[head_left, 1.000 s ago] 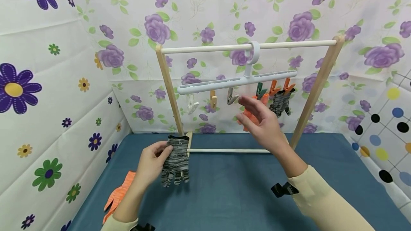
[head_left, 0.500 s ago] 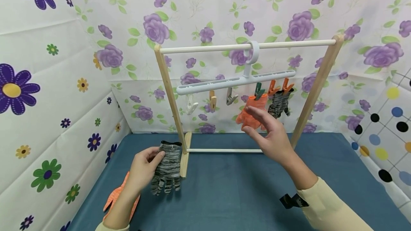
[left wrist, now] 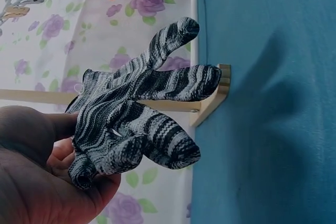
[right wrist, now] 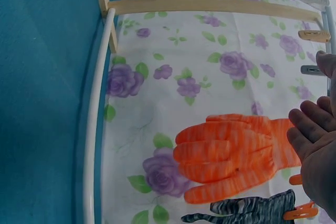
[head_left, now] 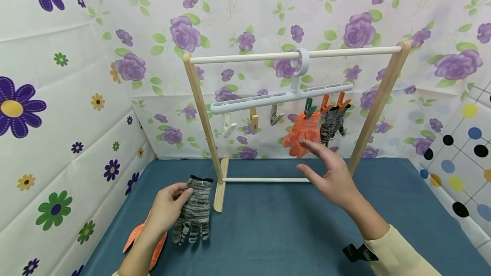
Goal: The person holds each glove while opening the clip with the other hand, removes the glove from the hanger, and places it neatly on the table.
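Note:
My left hand [head_left: 166, 210] pinches a black-and-grey striped knit glove [head_left: 194, 208] near its cuff, and the glove's fingers dangle downward. In the left wrist view the same glove [left wrist: 131, 103] spreads out beyond the thumb. My right hand [head_left: 333, 180] has its fingers extended and holds nothing. It is in front of and below an orange glove [head_left: 304, 129], which hangs from a green clip [head_left: 310, 108]. Beside that, a second striped glove [head_left: 333, 125] hangs from orange clips [head_left: 342, 102]. Another orange glove [head_left: 158, 250] lies on the table, partly hidden by my left forearm.
A white hanger [head_left: 281, 99] hooks over the top bar [head_left: 245, 57] of a wooden-sided rack. A white clip [head_left: 229, 126], a wooden clip [head_left: 254, 120] and a grey clip [head_left: 275, 116] hang from its left half. Blue cloth [head_left: 276, 229] covers the table, with patterned walls around.
My left hand has moved left and down with the striped glove. My right hand has drawn down and right from the hanger, uncovering the hanging orange glove.

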`<state>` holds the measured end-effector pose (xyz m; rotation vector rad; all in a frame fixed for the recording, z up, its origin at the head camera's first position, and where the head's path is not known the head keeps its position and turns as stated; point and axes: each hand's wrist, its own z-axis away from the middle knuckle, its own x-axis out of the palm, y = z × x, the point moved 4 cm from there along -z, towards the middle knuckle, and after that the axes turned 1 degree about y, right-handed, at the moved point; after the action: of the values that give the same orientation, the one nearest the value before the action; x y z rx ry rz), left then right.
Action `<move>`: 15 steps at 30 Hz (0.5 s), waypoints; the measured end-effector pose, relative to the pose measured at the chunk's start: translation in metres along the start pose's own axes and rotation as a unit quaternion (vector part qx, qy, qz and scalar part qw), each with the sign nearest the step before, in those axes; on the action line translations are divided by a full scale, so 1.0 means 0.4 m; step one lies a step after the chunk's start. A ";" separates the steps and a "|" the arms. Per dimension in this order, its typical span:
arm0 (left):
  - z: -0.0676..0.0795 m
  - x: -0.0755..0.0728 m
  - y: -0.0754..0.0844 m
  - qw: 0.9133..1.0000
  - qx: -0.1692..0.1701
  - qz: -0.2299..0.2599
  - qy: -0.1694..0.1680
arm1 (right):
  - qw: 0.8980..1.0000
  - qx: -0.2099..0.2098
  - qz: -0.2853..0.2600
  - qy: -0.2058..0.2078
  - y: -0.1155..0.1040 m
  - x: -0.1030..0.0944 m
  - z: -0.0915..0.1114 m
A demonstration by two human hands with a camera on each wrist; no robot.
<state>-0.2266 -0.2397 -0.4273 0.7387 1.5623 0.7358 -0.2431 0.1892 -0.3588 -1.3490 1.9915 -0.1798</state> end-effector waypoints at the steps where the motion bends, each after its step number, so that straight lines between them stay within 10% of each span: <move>1: 0.000 0.001 -0.005 1.000 -0.005 -0.001 -0.004 | 1.000 0.002 0.002 -0.001 0.002 -0.001 0.005; 15: -0.009 0.030 -0.088 0.996 -0.075 0.020 -0.049 | 0.999 0.029 0.043 -0.016 0.023 -0.013 0.067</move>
<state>-0.2332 -0.2513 -0.4620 0.6860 1.3909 0.8258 -0.2321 0.2049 -0.3804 -1.2192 1.9988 -0.1745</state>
